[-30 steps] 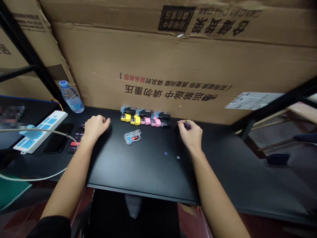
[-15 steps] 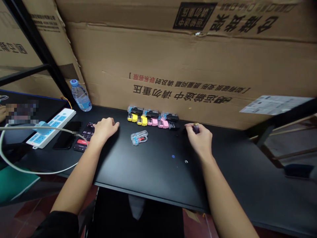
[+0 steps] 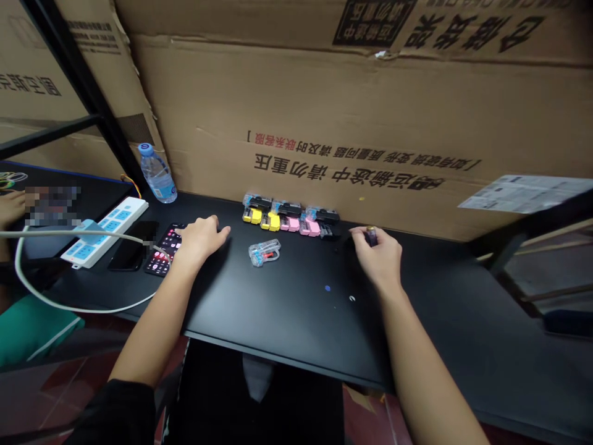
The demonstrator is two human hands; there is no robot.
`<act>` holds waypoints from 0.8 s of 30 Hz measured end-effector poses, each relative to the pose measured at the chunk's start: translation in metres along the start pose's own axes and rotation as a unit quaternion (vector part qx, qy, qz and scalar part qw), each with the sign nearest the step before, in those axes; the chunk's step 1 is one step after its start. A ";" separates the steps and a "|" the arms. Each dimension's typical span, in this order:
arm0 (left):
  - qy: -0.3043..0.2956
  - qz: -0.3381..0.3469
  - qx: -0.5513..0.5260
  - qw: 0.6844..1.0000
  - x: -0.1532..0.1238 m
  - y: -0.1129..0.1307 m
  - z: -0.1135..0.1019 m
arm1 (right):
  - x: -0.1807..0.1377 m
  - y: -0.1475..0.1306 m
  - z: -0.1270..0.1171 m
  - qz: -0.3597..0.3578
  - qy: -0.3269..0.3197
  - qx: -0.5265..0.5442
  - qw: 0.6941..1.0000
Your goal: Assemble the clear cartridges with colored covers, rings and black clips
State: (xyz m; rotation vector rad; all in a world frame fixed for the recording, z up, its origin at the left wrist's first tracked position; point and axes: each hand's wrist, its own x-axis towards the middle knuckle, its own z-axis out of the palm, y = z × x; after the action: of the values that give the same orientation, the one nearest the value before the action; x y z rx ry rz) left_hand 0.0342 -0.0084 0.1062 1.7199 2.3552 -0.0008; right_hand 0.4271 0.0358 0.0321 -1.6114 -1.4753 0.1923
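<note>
1. In the head view, the right hand [image 3: 380,256] has its fingers curled around a short, dark cylinder with a gold-tinged end [image 3: 371,235], above the right part of the black, smooth surface [image 3: 278,315]; exactly which fingers pinch it, I cannot tell.
2. The cylinder should handle as light and stiff, perhaps slippery along its side; hold it around the middle, between thumb and forefinger.
3. It looks nearly black, and the hand hides most of it.
4. The left hand [image 3: 204,240] holds nothing visible, its thumb spread and other fingers loosely bent, beside a flat, black phone with a lit screen [image 3: 162,258]; whether they touch is unclear.
5. The phone should be rigid, slick and breakable, best taken by its long edges.
6. Its screen shows small, pinkish icons, and a pale cable crosses it.
</note>
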 end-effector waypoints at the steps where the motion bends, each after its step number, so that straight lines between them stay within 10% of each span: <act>1: -0.012 -0.009 -0.001 1.000 0.001 -0.002 -0.001 | 0.000 0.000 0.000 0.001 -0.002 0.001 1.000; 24: -0.058 0.028 0.003 0.998 -0.012 0.001 -0.005 | -0.001 -0.005 -0.001 0.007 -0.012 0.002 1.000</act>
State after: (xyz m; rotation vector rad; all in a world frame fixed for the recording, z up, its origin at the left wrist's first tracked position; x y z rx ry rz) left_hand 0.0379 -0.0188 0.1139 1.7385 2.2271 -0.0948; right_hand 0.4242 0.0335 0.0359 -1.6220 -1.4817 0.2242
